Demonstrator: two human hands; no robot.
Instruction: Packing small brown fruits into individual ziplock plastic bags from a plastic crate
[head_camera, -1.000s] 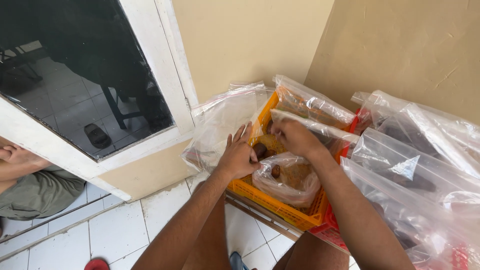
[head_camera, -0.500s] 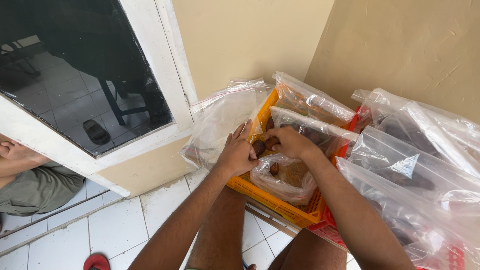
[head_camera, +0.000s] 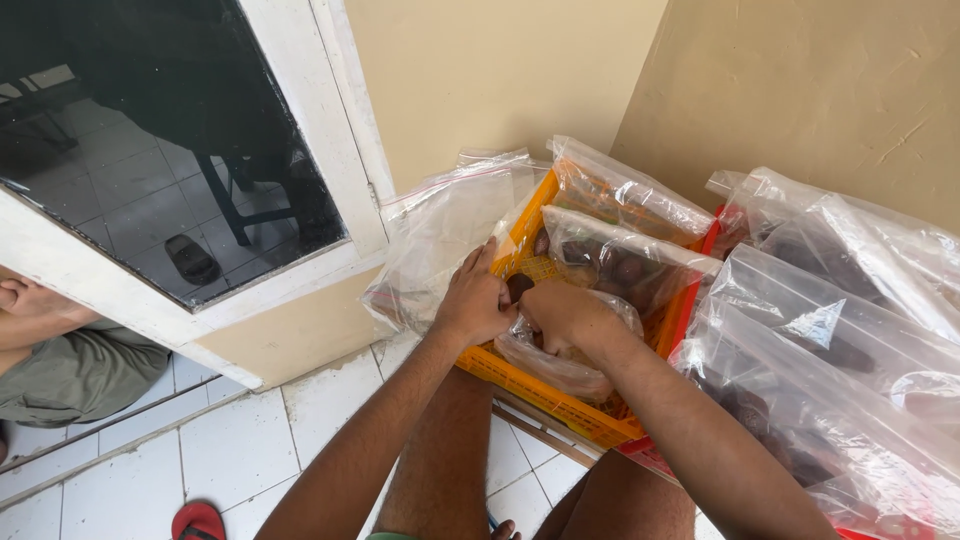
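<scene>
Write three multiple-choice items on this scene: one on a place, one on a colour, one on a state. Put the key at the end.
1. Where are both hands?
A. On the window frame
B. At the near clear bag in the orange crate
C. On the floor tiles

2. What colour is the crate the hands work in?
A. Orange
B. Blue
C. Green

3. How is the near bag under the hands?
A. Sealed flat and empty
B. Open at the top with brown fruits inside
C. Tied with string

Key: 1 B, the left hand and right hand meet at the near bag in the crate. 2 A, the crate's lattice wall is orange. 3 B, the bag mouth gapes between the hands and a brown fruit shows there.
</scene>
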